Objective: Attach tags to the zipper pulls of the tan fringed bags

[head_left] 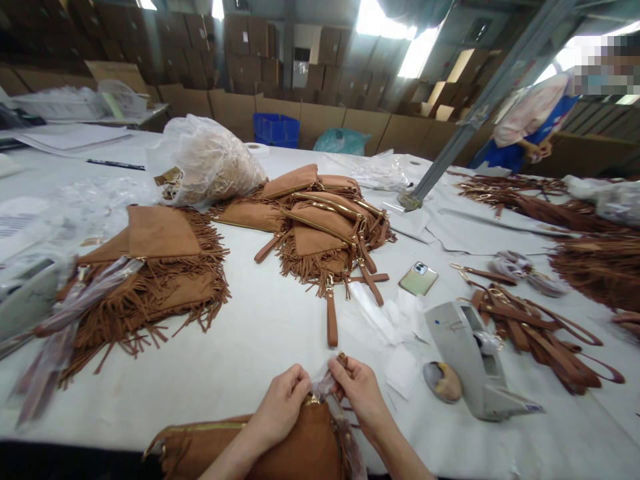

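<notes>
A brown fringed bag (295, 450) with a gold zipper lies at the table's front edge, under my forearms. My left hand (281, 408) is closed in a pinch at the bag's upper corner, on a bit of clear plastic wrapping (323, 385) beside a gold ring. Just right of it, my right hand (364, 395) pinches the end of a strap, with a small gold and brown piece showing at the fingertips. A plastic-wrapped strap (354, 443) hangs down the bag's right side. The fingers partly hide the metal fitting.
Fringed bags are piled mid-table (320, 223) and at left (163, 233). Right of my hands stand a grey tape dispenser (463, 360), a tape roll (443, 381), a phone (419, 277) and several loose brown straps (525, 327). A metal post (460, 127) rises behind; a co-worker (535, 127) stands far right.
</notes>
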Motion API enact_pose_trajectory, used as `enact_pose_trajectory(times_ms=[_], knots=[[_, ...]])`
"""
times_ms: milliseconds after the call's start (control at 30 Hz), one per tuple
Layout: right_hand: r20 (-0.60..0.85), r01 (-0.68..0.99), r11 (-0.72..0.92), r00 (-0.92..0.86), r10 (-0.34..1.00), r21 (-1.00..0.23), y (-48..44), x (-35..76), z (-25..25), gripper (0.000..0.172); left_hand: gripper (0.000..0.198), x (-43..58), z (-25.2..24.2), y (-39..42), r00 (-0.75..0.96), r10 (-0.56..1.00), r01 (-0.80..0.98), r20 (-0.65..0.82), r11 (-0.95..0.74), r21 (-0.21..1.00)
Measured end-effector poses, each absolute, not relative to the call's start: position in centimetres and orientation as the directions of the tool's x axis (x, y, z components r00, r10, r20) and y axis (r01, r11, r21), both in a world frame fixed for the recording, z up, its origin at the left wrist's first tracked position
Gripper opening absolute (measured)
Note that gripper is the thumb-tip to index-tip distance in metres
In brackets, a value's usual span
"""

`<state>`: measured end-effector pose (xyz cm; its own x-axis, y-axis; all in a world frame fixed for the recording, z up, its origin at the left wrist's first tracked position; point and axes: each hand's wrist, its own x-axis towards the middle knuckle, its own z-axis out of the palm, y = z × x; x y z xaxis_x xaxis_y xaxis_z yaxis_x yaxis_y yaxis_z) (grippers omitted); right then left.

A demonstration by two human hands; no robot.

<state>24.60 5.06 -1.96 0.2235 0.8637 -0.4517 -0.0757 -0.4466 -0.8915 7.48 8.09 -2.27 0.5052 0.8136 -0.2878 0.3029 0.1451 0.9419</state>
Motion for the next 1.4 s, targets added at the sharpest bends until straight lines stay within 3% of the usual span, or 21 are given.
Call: enact_pose_trajectory(times_ms=[133,333,467,600,800,1000,1100,1233,1400], knots=[[-0.438,-0.063,-0.435,0.193,0.878,-0.898,5.0,24.6,-1.8,0.045,0.034,7.8,-2.4,8.5,0.569,0.747,0.195,-0.345,0.285,0.939],[-0.446,-0.070,-0.441,0.208,0.871,-0.895,4.9,24.4,-1.6,0.049,0.027,8.2,-2.9,8.4,0.514,0.763,0.246,-0.392,0.307,0.920],[-0.511,-0.190,-0.487,0.104,0.853,-0.852,4.6,24.3,-0.9,0.051,0.023,8.1,-2.5,8.1,0.476,0.806,0.273,-0.352,0.245,0.930],[-0.549,-0.247,-0.540,-0.035,0.835,-0.805,4.4,24.4,-0.3,0.041,0.023,8.0,-1.4,7.8,0.480,0.831,0.326,-0.282,0.130,0.936],[-0.644,-0.322,-0.615,-0.021,0.765,-0.720,4.5,24.2,0.0,0.045,0.021,8.0,-1.0,7.5,0.491,0.845,0.331,-0.213,0.046,0.942],[-0.665,-0.322,-0.643,-0.052,0.745,-0.695,4.5,23.9,0.7,0.026,0.021,7.8,-1.0,7.4,0.528,0.837,0.300,-0.140,-0.029,0.953],[-0.628,-0.326,-0.593,0.002,0.778,-0.736,4.5,23.6,0.6,0.024,0.021,7.7,-1.3,7.6,0.508,0.839,0.276,-0.196,0.057,0.959],[-0.557,-0.291,-0.524,0.036,0.830,-0.800,4.5,23.5,0.1,0.024,0.020,8.0,-1.8,8.0,0.529,0.786,0.117,-0.319,0.305,0.945],[-0.513,-0.300,-0.481,0.036,0.858,-0.824,4.2,23.5,-0.2,0.025,0.033,8.7,-1.9,8.2,0.595,0.701,-0.015,-0.393,0.499,0.867]])
